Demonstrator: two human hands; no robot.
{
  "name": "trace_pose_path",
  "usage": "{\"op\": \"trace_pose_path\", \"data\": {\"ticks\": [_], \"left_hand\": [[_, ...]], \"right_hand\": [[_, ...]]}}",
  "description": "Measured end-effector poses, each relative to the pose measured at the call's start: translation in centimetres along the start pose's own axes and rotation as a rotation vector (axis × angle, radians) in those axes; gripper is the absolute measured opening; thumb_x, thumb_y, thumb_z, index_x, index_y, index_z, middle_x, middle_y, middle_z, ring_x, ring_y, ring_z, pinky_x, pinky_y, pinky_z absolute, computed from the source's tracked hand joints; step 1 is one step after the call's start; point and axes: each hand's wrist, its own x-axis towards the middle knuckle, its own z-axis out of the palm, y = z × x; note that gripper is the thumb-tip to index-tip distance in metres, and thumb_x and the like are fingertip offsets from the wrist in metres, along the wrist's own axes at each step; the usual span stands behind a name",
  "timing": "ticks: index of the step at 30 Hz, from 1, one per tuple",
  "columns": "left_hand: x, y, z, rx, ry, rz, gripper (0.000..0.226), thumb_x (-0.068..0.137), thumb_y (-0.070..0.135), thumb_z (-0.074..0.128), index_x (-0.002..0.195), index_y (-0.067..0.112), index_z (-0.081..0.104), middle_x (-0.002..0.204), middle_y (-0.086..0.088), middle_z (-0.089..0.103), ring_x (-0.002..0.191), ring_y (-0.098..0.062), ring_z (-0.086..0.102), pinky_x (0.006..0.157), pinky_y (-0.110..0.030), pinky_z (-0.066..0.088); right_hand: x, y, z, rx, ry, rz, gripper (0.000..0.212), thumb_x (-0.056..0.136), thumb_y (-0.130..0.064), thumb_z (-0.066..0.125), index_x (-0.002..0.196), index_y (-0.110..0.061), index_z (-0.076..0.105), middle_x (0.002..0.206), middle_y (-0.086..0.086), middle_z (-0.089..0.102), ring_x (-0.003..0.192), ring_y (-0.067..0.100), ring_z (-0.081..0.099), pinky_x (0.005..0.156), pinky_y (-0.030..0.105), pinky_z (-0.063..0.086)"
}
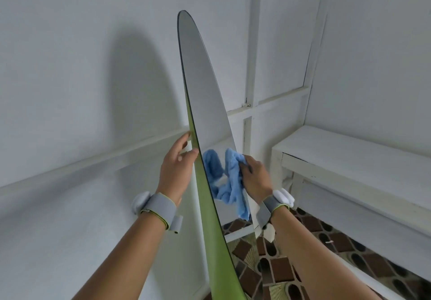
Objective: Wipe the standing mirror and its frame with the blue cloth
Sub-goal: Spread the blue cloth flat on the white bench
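Head view: standing mirror [205, 94] was seen nearly edge-on, tall rounded top, leaning up and away from the camera. Green frame [211, 225] ran along its left edge from bottom centre upward, going dark near the top.

Left hand [176, 166] was on the frame edge at about mid-height, thumb on the glass-side rim, fingers curled round the back. It gripped the frame.

Right hand [255, 177] was on the glass side, just right of the mirror. Fingers were closed on a bunched blue cloth [233, 178], pressing it against the glass. Cloth sat directly left of the hand, between palm and mirror surface, with a loose tail hanging below the hand. Its reflection showed in the glass next to it.

The two hands were at roughly the same height, one on each side of the mirror edge, near each other.

Both wrists carried grey straps with white modules: left wristband [155, 207], right wristband [276, 203].

White bench [349, 157] stood to the right against the white wall [70, 66]. Patterned tile floor [303, 264] showed below it. Mirror cast a shadow on the wall to the left.
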Motion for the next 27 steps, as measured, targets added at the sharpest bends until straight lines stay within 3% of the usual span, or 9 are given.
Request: {"op": "trace_pose_path", "data": {"ticks": [5,8,10,14,17,19,23,26,27], "left_hand": [[-4.4,0.8,0.3,0.143,0.046,0.201,0.035,0.092,0.017,0.068,0.124,0.029,0.061,0.115,0.007,0.065,0.107,-0.014,0.063,0.089,-0.03,0.051],[-6.5,1.6,1.6,0.18,-0.13,0.264,0.025,0.089,0.023,0.075,0.11,0.029,0.063,0.101,0.01,0.067,0.095,-0.007,0.065,0.077,-0.019,0.05],[-7.5,1.8,2.8,0.179,-0.29,0.245,0.025,0.087,0.032,0.079,0.106,0.029,0.062,0.102,0.012,0.067,0.095,-0.004,0.065,0.078,-0.021,0.052],[-9.2,2.0,4.7,0.208,-0.501,0.22,0.048,0.079,0.047,0.084,0.116,0.033,0.057,0.119,0.012,0.063,0.11,-0.004,0.061,0.092,-0.035,0.056],[-10.9,2.6,5.8,0.278,-0.594,0.32,0.064,0.073,0.046,0.087,0.126,0.036,0.051,0.124,0.013,0.059,0.108,-0.004,0.058,0.085,-0.017,0.049],[-11.8,3.1,6.5,0.297,-0.594,0.415,0.054,0.081,0.042,0.081,0.127,0.033,0.054,0.123,0.012,0.061,0.108,-0.005,0.059,0.085,-0.017,0.048],[-12.4,4.2,7.8,0.268,-0.521,0.491,0.024,0.098,0.023,0.056,0.119,0.025,0.069,0.1,0.007,0.073,0.091,-0.015,0.068,0.085,-0.037,0.058],[-12.8,5.1,9.0,0.293,-0.52,0.561,0.024,0.099,0.013,0.055,0.114,0.021,0.072,0.074,0.012,0.063,0.069,-0.004,0.059,0.069,-0.019,0.049],[-13.0,5.5,9.4,0.292,-0.523,0.575,0.023,0.099,0.013,0.057,0.112,0.021,0.073,0.068,0.014,0.06,0.066,0.0,0.057,0.064,-0.01,0.043]], "right_hand": [[-4.1,-3.7,-4.3,0.15,0.043,0.011,0.022,0.101,-0.03,0.058,0.123,-0.034,0.061,0.094,-0.012,0.071,0.085,0.01,0.07,0.072,0.022,0.056],[-6.3,-5.7,-6.5,0.086,0.107,0.082,0.033,0.092,-0.046,0.068,0.115,-0.028,0.052,0.092,-0.012,0.065,0.083,0.01,0.068,0.071,0.024,0.055],[-7.4,-6.7,-7.7,0.068,0.137,0.119,0.038,0.089,-0.049,0.071,0.109,-0.024,0.05,0.09,-0.008,0.064,0.082,0.012,0.067,0.072,0.028,0.056],[-9.9,-8.9,-10.2,0.141,0.166,0.145,0.038,0.092,-0.04,0.071,0.113,-0.013,0.054,0.096,0.0,0.065,0.084,0.016,0.064,0.075,0.032,0.054],[-12.0,-9.5,-12.4,0.168,0.184,0.125,0.032,0.091,-0.034,0.074,0.11,-0.012,0.062,0.097,0.005,0.07,0.087,0.019,0.069,0.077,0.035,0.059],[-13.5,-9.3,-13.9,0.181,0.166,0.103,0.03,0.088,-0.031,0.077,0.11,-0.012,0.067,0.099,0.006,0.073,0.091,0.021,0.072,0.081,0.037,0.061],[-15.9,-9.0,-16.8,0.171,0.105,0.073,0.038,0.078,-0.02,0.067,0.115,-0.016,0.071,0.103,0.009,0.074,0.097,0.029,0.07,0.084,0.041,0.06],[-17.2,-8.2,-18.8,0.066,0.131,0.025,0.013,0.085,-0.005,0.066,0.091,-0.016,0.069,0.076,-0.002,0.064,0.069,0.02,0.057,0.067,0.038,0.051],[-17.6,-7.7,-19.6,0.016,0.161,0.028,0.015,0.087,-0.004,0.067,0.084,-0.018,0.066,0.069,-0.006,0.059,0.064,0.015,0.05,0.064,0.036,0.046]]}}
